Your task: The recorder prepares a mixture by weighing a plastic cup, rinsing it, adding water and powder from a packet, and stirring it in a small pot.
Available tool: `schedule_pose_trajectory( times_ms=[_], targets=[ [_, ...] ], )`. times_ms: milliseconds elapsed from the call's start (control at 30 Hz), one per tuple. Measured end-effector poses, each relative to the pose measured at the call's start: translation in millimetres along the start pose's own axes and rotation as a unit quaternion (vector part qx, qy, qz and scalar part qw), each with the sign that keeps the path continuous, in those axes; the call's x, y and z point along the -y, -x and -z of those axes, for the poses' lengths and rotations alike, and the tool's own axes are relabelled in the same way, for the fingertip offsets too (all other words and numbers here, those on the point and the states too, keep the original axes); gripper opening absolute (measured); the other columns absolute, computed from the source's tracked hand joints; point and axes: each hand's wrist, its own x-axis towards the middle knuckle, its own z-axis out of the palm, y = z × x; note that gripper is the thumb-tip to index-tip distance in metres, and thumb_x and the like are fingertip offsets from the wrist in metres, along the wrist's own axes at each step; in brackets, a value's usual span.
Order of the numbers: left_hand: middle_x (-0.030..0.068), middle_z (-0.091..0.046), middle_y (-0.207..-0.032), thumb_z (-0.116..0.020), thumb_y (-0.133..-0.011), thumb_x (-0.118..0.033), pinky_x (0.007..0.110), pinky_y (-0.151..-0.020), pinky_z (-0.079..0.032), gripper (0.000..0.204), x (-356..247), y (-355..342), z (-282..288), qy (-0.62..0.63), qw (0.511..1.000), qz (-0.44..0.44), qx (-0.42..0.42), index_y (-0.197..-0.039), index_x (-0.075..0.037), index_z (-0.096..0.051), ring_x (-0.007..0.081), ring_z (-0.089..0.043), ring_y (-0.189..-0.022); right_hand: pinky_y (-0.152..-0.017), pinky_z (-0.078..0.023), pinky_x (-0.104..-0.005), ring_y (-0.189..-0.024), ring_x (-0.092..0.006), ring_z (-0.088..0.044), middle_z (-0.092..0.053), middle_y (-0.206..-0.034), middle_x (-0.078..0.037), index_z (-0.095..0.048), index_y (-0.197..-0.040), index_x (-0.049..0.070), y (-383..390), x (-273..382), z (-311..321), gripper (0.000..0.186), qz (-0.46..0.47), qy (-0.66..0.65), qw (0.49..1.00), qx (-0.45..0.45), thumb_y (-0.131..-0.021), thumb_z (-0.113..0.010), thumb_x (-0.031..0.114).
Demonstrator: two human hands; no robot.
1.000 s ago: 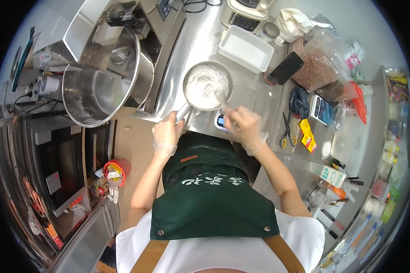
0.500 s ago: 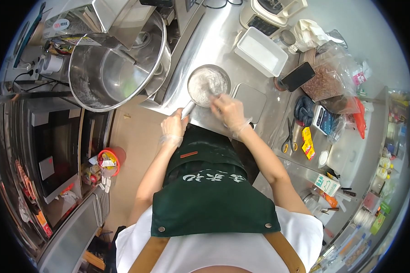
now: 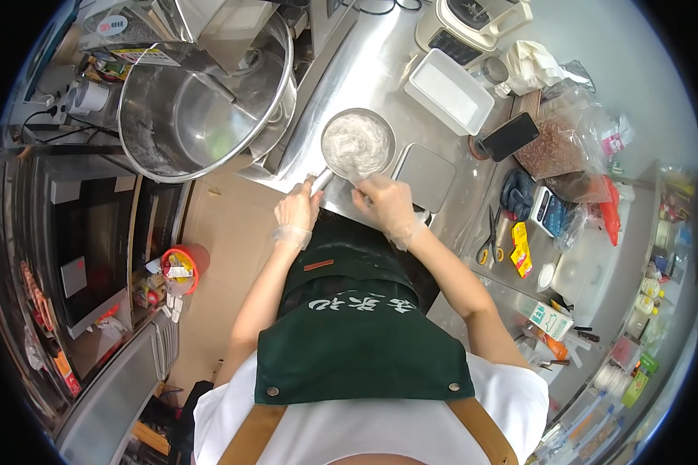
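Note:
A small saucepan [image 3: 391, 146] stands on the steel counter in front of me, holding a pale, swirled white mixture [image 3: 355, 141]. My left hand [image 3: 298, 208], in a clear plastic glove, is closed around the pan's light handle [image 3: 323, 181]. Also gloved, my right hand [image 3: 388, 203] is closed at the pan's near right rim. Something thin and blurred reaches from its fingers into the mixture; its kind cannot be made out. Just right of the pan lies a flat, square grey plate [image 3: 425, 178], like the top of a kitchen scale.
A large steel mixing bowl [image 3: 186, 116] stands left. Beyond the pan are a white rectangular tub [image 3: 449, 90] and a cream-coloured appliance [image 3: 461, 31]. At right lie a phone [image 3: 509, 138], scissors [image 3: 492, 239] and a yellow packet [image 3: 521, 249]. A red bin [image 3: 198, 263] stands at lower left.
My right hand has drawn slightly back toward me, from over the pan to its near rim. The mixture's surface shows more swirls. My left hand stays on the handle.

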Motion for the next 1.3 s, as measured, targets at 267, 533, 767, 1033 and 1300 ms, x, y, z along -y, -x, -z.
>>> schedule_pose_trajectory(
  times_ms=[267, 533, 767, 1033, 1300],
  targets=[
    [0.0156, -0.063, -0.098, -0.06, -0.084, -0.028, 0.047, -0.071, -0.047, 0.035, 0.8, -2.0, -2.1, 0.0, 1.0, 0.004, -0.005, -0.114, -0.011, -0.058, 0.0385, -0.061, -0.082, -0.052, -0.048, -0.0396, -0.061, -0.0292, -0.06, -0.055, -0.069, -0.009, -0.061, -0.077, 0.01, -2.0, 6.5, 3.0, 0.008, -0.023, -0.014, 1.0, -0.003, -0.074, -0.063, 0.017],
    [0.0146, -0.062, -0.093, -0.057, -0.085, -0.03, 0.048, -0.069, -0.047, 0.037, 4.0, -1.4, -5.2, -0.016, 1.0, 0.011, 0.016, -0.117, -0.011, -0.057, 0.0369, -0.062, -0.079, -0.053, -0.048, -0.0394, -0.061, -0.0293, -0.06, -0.057, -0.068, -0.01, -0.064, -0.088, 0.01, -0.4, -4.0, 6.9, 0.014, -0.054, -0.021, 0.998, 0.0, -0.076, -0.061, 0.015],
    [0.0159, -0.063, -0.098, -0.058, -0.085, -0.03, 0.047, -0.073, -0.047, 0.037, 0.8, -1.3, -0.4, 0.012, 1.0, -0.005, 0.007, -0.116, -0.01, -0.057, 0.037, -0.061, -0.084, -0.07, -0.05, -0.0313, -0.077, -0.0247, -0.066, -0.066, -0.088, -0.015, -0.067, -0.1, 0.007, -18.6, -54.4, 4.5, 0.024, -0.194, -0.265, 0.944, -0.04, -0.079, -0.062, 0.016],
    [0.0161, -0.063, -0.096, -0.057, -0.085, -0.029, 0.047, -0.074, -0.047, 0.036, -0.8, -1.9, -0.1, 0.009, 1.0, -0.006, 0.003, -0.115, -0.009, -0.057, 0.0365, -0.061, -0.084, -0.061, -0.049, -0.0362, -0.067, -0.0264, -0.061, -0.061, -0.081, -0.009, -0.065, -0.093, 0.009, -12.1, -14.7, 20.9, 0.017, 0.005, -0.124, 0.989, 0.08, -0.076, -0.062, 0.011],
    [0.0168, -0.063, -0.099, -0.06, -0.083, -0.028, 0.046, -0.076, -0.047, 0.036, -0.4, -1.3, -0.9, 0.01, 1.0, 0.015, 0.007, -0.114, -0.009, -0.058, 0.0369, -0.061, -0.087, -0.051, -0.047, -0.0387, -0.062, -0.0284, -0.06, -0.056, -0.076, -0.009, -0.059, -0.079, 0.01, 1.0, -6.4, 7.7, 0.007, 0.023, -0.036, 0.999, 0.033, -0.075, -0.062, 0.015]
  ],
)
